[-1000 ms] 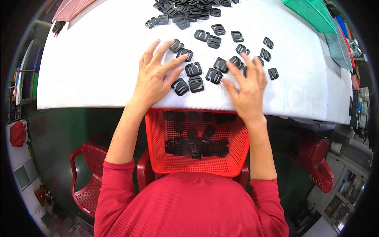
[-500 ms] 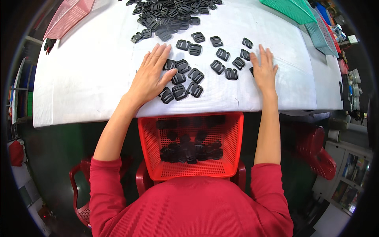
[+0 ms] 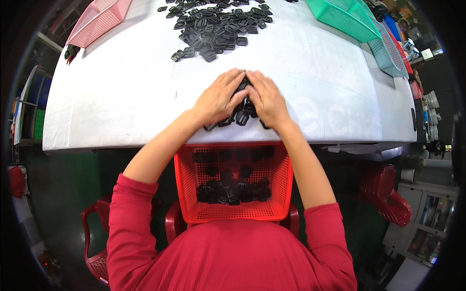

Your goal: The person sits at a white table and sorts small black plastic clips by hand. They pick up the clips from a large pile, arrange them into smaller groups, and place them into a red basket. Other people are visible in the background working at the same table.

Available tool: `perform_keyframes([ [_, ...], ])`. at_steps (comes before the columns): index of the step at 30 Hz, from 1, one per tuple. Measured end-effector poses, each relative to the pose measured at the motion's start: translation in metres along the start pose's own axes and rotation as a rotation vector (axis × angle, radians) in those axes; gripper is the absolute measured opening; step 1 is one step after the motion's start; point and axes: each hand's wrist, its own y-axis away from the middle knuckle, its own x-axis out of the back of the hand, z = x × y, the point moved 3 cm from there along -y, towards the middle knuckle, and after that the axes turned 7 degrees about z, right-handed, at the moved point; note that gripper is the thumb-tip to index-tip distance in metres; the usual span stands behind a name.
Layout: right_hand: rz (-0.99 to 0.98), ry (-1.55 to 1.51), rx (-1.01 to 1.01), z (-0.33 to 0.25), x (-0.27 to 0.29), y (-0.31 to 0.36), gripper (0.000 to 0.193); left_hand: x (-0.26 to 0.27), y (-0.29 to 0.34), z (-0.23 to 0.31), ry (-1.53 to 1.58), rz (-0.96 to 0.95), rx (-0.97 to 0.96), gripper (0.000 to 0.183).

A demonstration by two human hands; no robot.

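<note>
Black plastic strap buckles are bunched together on the white-covered table, close to its near edge. My left hand curves round their left side with its fingers stretched forward. On the other side my right hand does the same, and the fingertips of both hands almost meet at the far end. Both palms hide part of the bunch. Farther back lies a large heap of the same black buckles. Below the table edge a red plastic basket stands in front of me, with more dark buckles inside.
A pink basket sits at the table's far left. Green and pale blue baskets stand at the far right. Dark red plastic chairs are beside the table, with a white cabinet beyond on the right.
Both hands have moved inward from far apart. The buckles that lay scattered between them are now drawn into one bunch, and the far heap stands apart from it.
</note>
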Motion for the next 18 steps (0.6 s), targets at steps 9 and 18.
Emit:
perform_keyframes([
  [9, -0.094, -0.195, -0.141, -0.096, 0.038, 0.087, 0.04, 0.041, 0.096, 0.084, 0.392, -0.13, 0.303, 0.042],
  [18, -0.057, 0.083, -0.058, -0.032, 0.028, 0.02, 0.068, 0.076, -0.014, -0.159, -0.385, 0.422, 0.567, 0.053],
])
